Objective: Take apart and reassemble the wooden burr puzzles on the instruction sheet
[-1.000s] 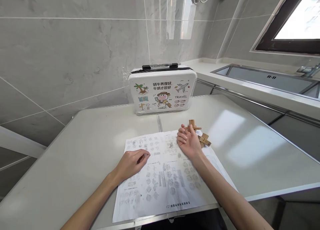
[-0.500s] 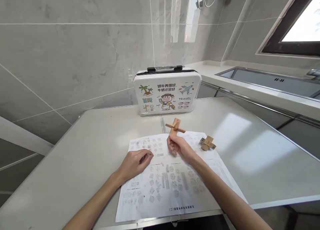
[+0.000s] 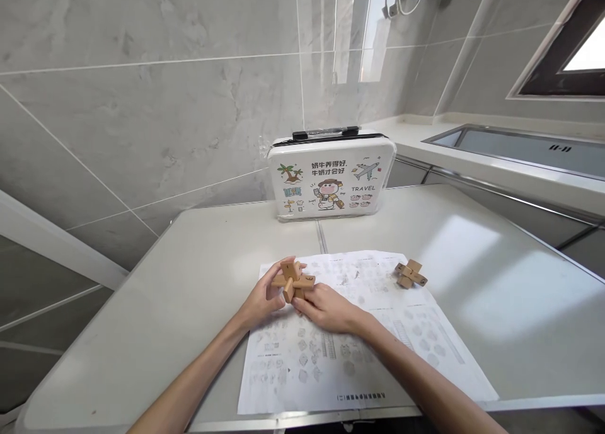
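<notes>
A wooden interlocking puzzle (image 3: 292, 281), with flat numbered pieces crossing one another, is held up over the paper sheet between both hands. My left hand (image 3: 262, 300) is curled around its left side, fingers behind and thumb in front. From the lower right, my right hand (image 3: 327, 308) closes on the same puzzle with thumb and fingers. Some of its back is hidden by the pieces in front and by my fingers. A second cross-shaped wooden puzzle (image 3: 410, 274), also numbered, lies at the sheet's upper right edge, apart from my hands.
Under my hands, a printed instruction sheet (image 3: 373, 383) with small diagrams lies on the white table (image 3: 212, 245). A plastic-wrapped white case (image 3: 302, 154) stands at the back against the tiled wall. A counter with a sink (image 3: 515, 147) runs along the right.
My right hand has come left and down with the wooden puzzle, turning it. My left hand has lifted and opened around it, so both hands now hold it. The camera view has shifted slightly.
</notes>
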`<state>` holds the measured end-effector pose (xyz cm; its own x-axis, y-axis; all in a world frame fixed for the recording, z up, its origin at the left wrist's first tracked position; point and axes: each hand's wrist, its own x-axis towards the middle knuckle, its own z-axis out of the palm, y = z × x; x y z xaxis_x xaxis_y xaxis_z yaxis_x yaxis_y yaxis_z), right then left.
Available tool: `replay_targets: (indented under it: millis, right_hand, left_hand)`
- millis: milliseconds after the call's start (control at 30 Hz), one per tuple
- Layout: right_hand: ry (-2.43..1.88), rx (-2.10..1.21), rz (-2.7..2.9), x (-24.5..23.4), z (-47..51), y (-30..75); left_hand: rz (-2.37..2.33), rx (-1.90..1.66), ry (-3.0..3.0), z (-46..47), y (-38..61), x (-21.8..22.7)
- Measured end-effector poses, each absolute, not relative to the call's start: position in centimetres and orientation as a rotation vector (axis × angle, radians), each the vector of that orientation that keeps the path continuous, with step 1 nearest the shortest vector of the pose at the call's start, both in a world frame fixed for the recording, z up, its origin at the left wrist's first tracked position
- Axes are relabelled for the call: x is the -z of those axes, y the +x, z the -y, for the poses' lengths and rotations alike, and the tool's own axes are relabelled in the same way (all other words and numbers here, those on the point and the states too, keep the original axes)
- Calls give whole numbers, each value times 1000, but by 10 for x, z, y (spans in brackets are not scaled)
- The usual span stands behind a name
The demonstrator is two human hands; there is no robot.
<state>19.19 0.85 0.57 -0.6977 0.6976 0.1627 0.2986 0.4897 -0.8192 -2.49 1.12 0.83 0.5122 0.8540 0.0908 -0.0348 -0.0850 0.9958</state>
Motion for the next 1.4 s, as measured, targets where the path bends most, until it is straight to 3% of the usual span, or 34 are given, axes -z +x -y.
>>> replay_targets:
  millis: [233, 600, 1133, 1400]
  right_hand:
    - [-844, -1043, 2216, 5, -8, 189]
    - [-905, -1203, 2127, -2, -8, 193]
    - [-1022, -1076, 2082, 2, -12, 195]
    - [-911, -1539, 1641, -3, -19, 209]
  left_hand:
    - [-822, -900, 1564, -11, -26, -6]
    - [-935, -970, 1642, -8, -22, -11]
    - [-959, -1012, 1572, -10, -24, -9]
    - [-1137, -1006, 1766, -4, -20, -15]
